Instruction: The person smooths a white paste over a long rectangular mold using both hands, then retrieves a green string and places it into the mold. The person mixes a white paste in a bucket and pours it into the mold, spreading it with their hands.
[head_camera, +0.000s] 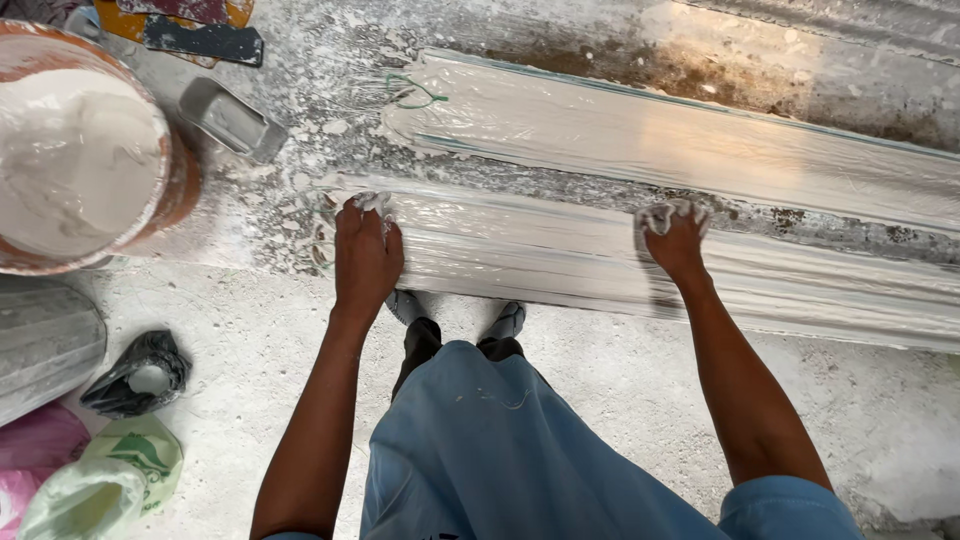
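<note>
Hands press down on the wet plaster moulding strip (560, 255), left hand (365, 250) flat, right hand (675, 235) clutching plaster; its long axis runs left-right beneath both.

Both hands rest on the near moulding (600, 265), the left hand (365, 255) at its left end, the right hand (675, 240) further right. A second moulding (680, 135) lies behind it, and a bucket (80, 150) stands far left.

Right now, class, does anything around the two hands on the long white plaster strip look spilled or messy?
Yes. White plaster splatter and crumbs cover the grey work surface above the left hand. Both the left hand and the right hand are smeared white on the long white plaster strip.
</note>
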